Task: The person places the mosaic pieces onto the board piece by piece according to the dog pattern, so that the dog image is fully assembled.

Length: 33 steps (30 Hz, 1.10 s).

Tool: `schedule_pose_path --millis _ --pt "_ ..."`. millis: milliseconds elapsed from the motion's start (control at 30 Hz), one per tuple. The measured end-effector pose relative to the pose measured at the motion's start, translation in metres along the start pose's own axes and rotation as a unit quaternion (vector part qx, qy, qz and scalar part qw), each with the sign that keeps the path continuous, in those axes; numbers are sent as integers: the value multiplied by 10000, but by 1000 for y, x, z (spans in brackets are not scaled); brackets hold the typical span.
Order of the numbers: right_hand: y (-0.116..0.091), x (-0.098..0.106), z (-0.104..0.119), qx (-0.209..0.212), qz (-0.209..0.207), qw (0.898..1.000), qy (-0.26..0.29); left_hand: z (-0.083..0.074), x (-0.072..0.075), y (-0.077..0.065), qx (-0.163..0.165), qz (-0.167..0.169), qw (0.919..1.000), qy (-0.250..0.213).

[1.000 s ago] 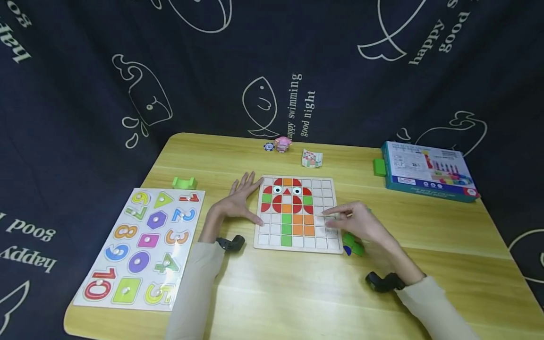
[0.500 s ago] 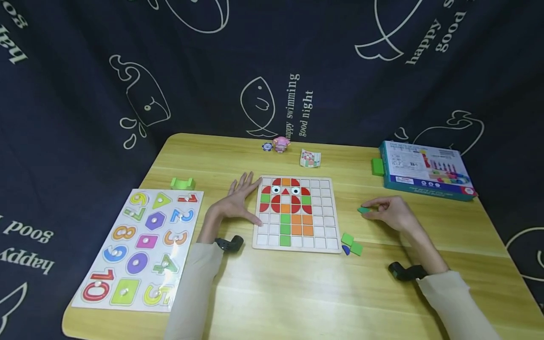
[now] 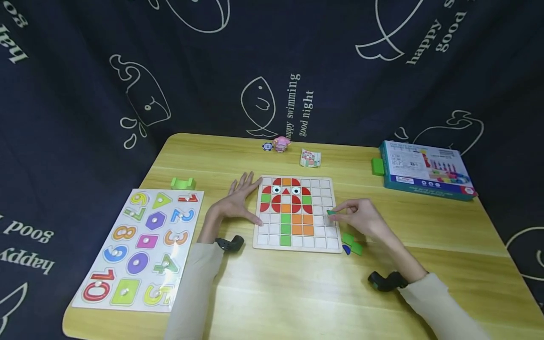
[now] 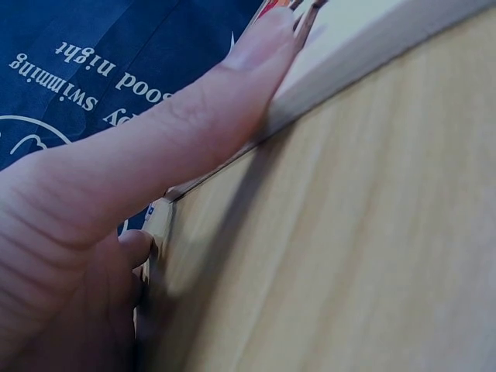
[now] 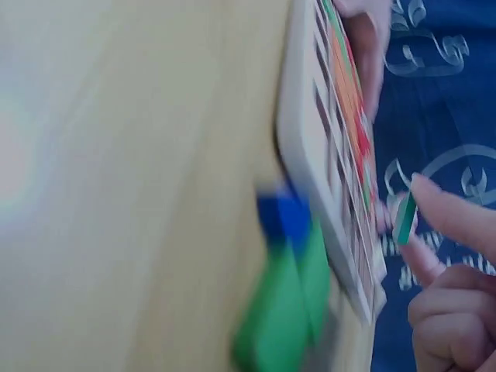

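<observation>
A white grid board point(image 3: 325, 192) lies on the wooden table, with red, orange and green tiles and two eye tiles forming an owl-like figure. My left hand point(image 3: 233, 204) rests with spread, straight fingers at the board's left edge; its thumb point(image 4: 194, 116) touches the rim in the left wrist view. Between thumb and fingertips, my right hand point(image 3: 363, 219) pinches a small green tile point(image 5: 406, 218), held above the right side of the board. Near the lower right corner lie green square tiles point(image 3: 356, 248) and a blue rounded tile point(image 3: 346, 249).
A number puzzle board point(image 3: 144, 255) lies at the left, a green block point(image 3: 183, 183) behind it. Along the back are a pink figurine point(image 3: 281, 144), a blue-and-white chip point(image 3: 267, 147) and a picture card point(image 3: 310, 158). A boxed toy point(image 3: 427, 170) and another green block point(image 3: 377, 166) stand back right.
My right hand moved right off the board, where the green tile showed in its fingers, then came back left over the board's right edge. The left hand stays put.
</observation>
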State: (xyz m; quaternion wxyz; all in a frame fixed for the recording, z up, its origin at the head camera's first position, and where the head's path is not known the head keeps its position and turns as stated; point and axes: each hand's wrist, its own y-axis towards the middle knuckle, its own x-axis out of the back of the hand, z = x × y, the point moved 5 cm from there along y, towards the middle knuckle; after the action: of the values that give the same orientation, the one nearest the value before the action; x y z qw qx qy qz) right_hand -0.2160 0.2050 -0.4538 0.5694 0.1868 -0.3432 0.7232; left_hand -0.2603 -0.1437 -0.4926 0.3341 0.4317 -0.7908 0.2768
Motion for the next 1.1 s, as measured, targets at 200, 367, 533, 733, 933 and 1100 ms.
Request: schedule_pose_path --millis 200,367,533,733,933,1100 --pt "2 -27 16 -32 -77 9999 -112 -1 -2 3 -4 21 10000 -19" --pt "2 -34 19 91 -75 9992 -394 -2 -2 3 36 18 10000 -2" --pt "2 -30 17 265 16 9995 -164 -2 -2 2 35 24 10000 -21" --pt "8 -31 14 390 249 9987 222 -1 -1 0 62 18 10000 -41" --pt "13 -34 15 342 143 9992 135 -1 0 -1 17 -3 10000 -25" --pt "7 -26 13 346 136 9993 44 -1 0 0 30 0 10000 -83"
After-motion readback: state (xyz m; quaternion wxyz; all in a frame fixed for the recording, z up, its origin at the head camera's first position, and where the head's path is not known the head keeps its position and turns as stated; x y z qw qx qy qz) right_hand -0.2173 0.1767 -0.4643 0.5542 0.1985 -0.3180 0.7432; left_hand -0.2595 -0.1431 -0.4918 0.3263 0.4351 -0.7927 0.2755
